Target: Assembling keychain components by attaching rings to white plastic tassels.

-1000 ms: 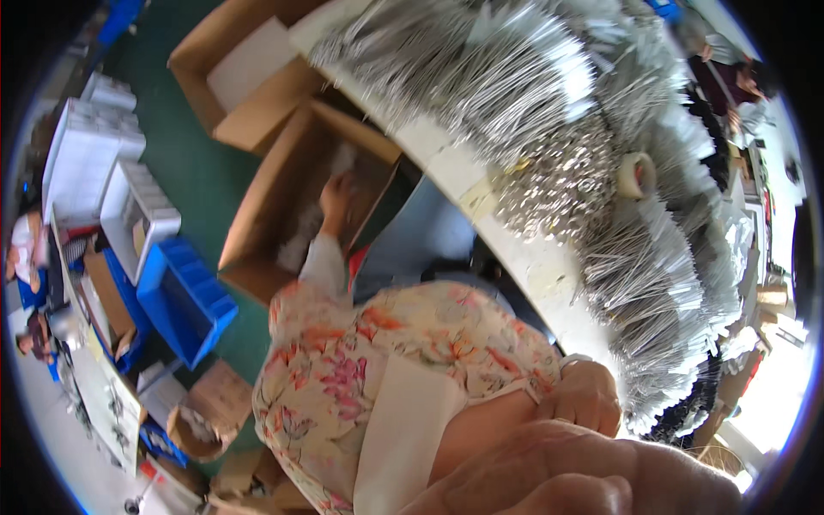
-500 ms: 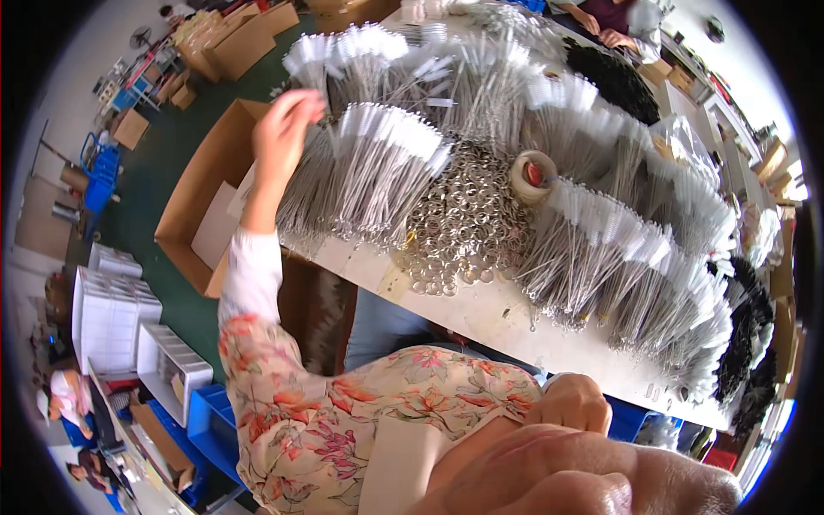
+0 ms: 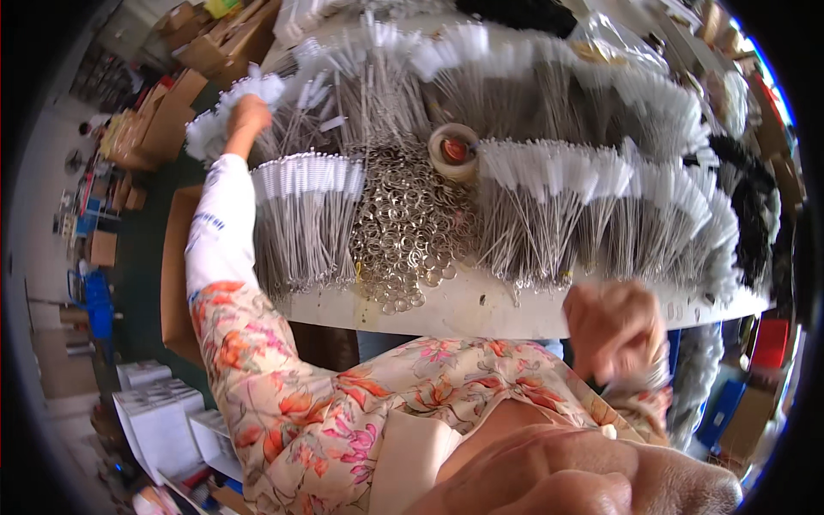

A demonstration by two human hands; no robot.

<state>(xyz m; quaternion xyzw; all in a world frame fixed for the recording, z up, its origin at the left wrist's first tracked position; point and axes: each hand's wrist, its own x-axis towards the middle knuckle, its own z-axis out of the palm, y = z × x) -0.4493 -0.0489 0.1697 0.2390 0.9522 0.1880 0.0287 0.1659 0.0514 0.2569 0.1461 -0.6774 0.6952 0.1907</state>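
My left hand [image 3: 249, 116] reaches to the far left of the table. Its fingers are closed among the bristle heads of thin white-bristled wire brushes [image 3: 221, 120], and its fingertips are partly hidden there. Near the front edge, to the right, my right hand [image 3: 614, 330] is curled up and blurred; what it holds, if anything, I cannot make out. Between the hands lie a pile of metal split rings [image 3: 403, 223] and front rows of upright-leaning brushes, one on the left [image 3: 309, 180] and one on the right [image 3: 558, 180].
A roll of tape [image 3: 452, 152] with something red inside sits behind the rings. More brushes fill the back row [image 3: 515, 77]. Black-bristled brushes [image 3: 747, 215] lie at the right end. A cardboard box [image 3: 180, 266] stands beside the table's left end, on the green floor.
My left hand has gone from above the front left brushes to the bristle heads at the far left. The right hand has moved out from my chest to the table's front edge. The view has turned.
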